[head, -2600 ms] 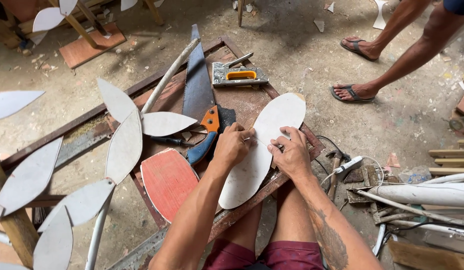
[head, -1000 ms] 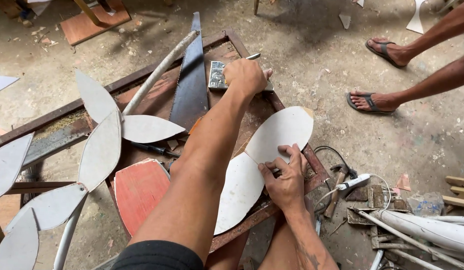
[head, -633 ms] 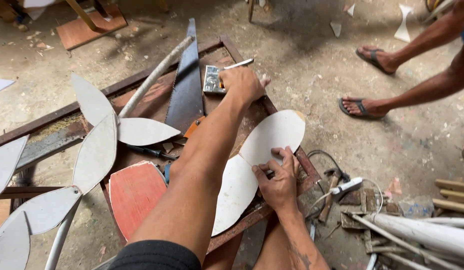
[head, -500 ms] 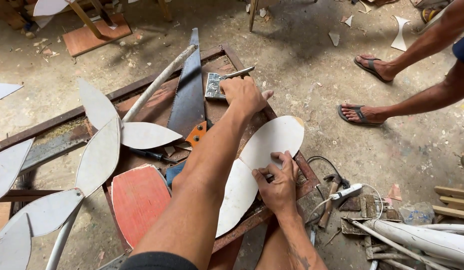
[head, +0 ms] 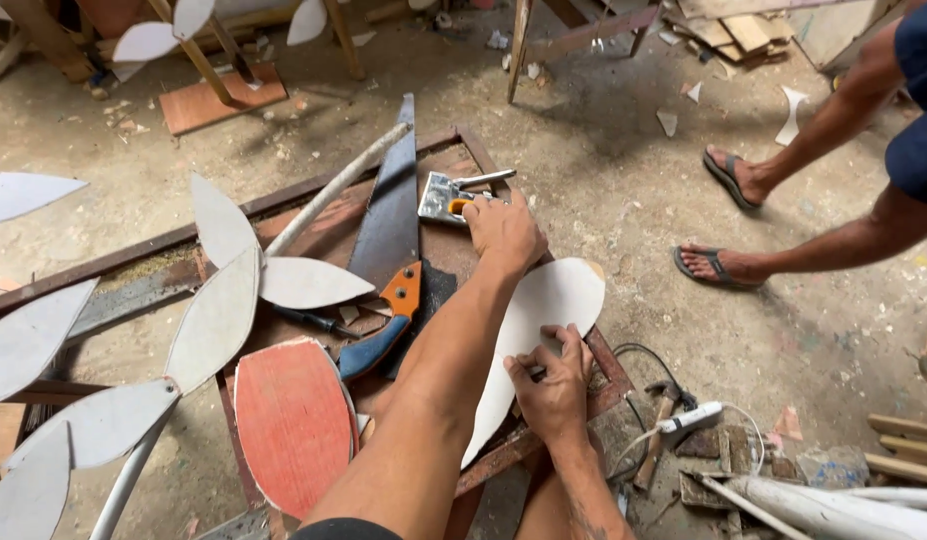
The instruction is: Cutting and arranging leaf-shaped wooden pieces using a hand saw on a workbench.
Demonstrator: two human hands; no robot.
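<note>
Single head view, looking steeply down, close over workbench [head: 453,140]

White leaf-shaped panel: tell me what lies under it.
The white panel rests on the rusty frame, pressed by the right hand. The left arm hides its lower end; anything beneath is covered.

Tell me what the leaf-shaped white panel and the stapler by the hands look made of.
Leaf-shaped white panel: probably thin plywood or board, matte white face, cut edge looks flat and stiff under the right hand.
Stapler: bare grey metal body, dull shine, with an orange insert that looks plastic; the left hand touches it.
</note>
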